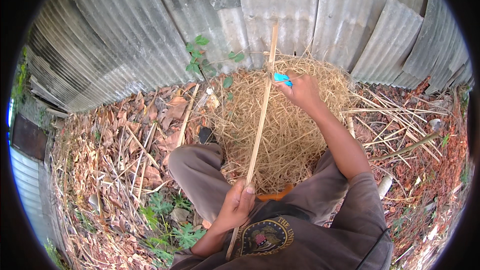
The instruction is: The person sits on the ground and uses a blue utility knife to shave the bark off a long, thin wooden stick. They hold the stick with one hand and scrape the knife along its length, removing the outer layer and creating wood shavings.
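My left hand (237, 204) is closed around the lower part of a long, pale bamboo strip (260, 135). The strip slants away from my lap, and its far end stands up against the metal fence. Out at arm's length, my right hand (302, 90) grips a bright blue cutter knife (283, 78). The knife's tip meets the strip's edge, or lies very close to it, in the upper part of the strip. Below that hand spreads a heap of thin straw-coloured shavings (280, 135), lying between my bent legs.
A corrugated metal fence (280, 5) closes off the far side. Dry leaves (165, 115) and loose sticks cover the ground at left, with green weeds (186, 235) near my left knee. More cut strips (400, 120) lie at right, and a leafy vine (195, 55) rises beside the fence.
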`<action>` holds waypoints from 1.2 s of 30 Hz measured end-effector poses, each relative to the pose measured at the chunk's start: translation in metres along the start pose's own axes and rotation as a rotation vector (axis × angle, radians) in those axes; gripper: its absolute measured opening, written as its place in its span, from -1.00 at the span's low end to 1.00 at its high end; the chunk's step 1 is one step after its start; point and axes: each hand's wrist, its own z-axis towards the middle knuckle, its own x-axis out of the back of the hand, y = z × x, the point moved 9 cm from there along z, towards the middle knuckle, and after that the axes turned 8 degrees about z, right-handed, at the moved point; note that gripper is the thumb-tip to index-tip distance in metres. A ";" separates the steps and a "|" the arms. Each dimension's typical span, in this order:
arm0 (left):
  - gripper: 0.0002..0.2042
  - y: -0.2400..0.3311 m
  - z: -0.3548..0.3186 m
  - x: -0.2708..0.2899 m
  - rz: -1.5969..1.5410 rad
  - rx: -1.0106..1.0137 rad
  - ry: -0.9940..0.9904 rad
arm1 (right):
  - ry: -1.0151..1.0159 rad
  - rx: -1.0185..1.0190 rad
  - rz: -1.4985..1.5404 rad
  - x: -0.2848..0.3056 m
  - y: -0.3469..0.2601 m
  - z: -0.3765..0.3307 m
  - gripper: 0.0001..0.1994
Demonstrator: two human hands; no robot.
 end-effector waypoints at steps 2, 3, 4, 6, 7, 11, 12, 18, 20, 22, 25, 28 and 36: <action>-0.85 -0.007 -0.004 -0.003 -0.046 0.072 -0.006 | 0.220 0.249 -0.411 0.019 -0.016 0.000 -0.32; -0.85 -0.005 -0.005 -0.004 0.006 0.063 -0.012 | 0.231 0.300 -0.445 0.021 -0.017 0.003 -0.32; -0.85 -0.003 -0.005 -0.005 0.057 0.053 -0.016 | 0.242 0.352 -0.478 0.023 -0.020 0.003 -0.31; -0.84 0.000 -0.004 -0.003 0.169 -0.009 -0.012 | 0.127 0.220 -0.302 0.010 -0.003 0.004 -0.30; -0.83 -0.001 -0.001 0.002 0.233 -0.058 -0.003 | 0.070 0.155 -0.214 0.003 0.004 0.004 -0.29; -0.82 0.000 -0.001 0.018 0.118 -0.038 -0.005 | -0.481 -0.561 0.747 -0.057 0.024 -0.020 -0.28; -0.82 -0.003 -0.001 0.017 0.047 -0.011 -0.004 | -0.419 -0.456 0.612 -0.054 0.024 -0.017 -0.28; -0.82 -0.017 -0.010 -0.001 -0.068 0.066 -0.028 | 0.146 0.201 -0.436 0.007 -0.005 -0.001 -0.33; -0.81 -0.017 -0.010 -0.008 -0.038 0.086 -0.035 | 0.148 0.286 -0.495 0.012 0.004 0.004 -0.33; -0.81 -0.010 -0.002 -0.004 0.150 0.052 0.006 | 0.123 0.388 -0.515 0.023 0.015 0.007 -0.34; -0.80 -0.001 0.004 0.008 0.349 0.020 0.010 | -0.047 0.288 -0.568 0.008 0.056 0.006 -0.34; -0.83 -0.008 -0.013 0.032 0.448 -0.001 -0.010 | -0.132 0.021 -0.590 0.012 0.102 0.011 -0.32; -0.81 -0.026 -0.010 0.026 0.276 0.024 -0.023 | -0.254 -0.282 -0.321 -0.002 0.087 -0.002 -0.26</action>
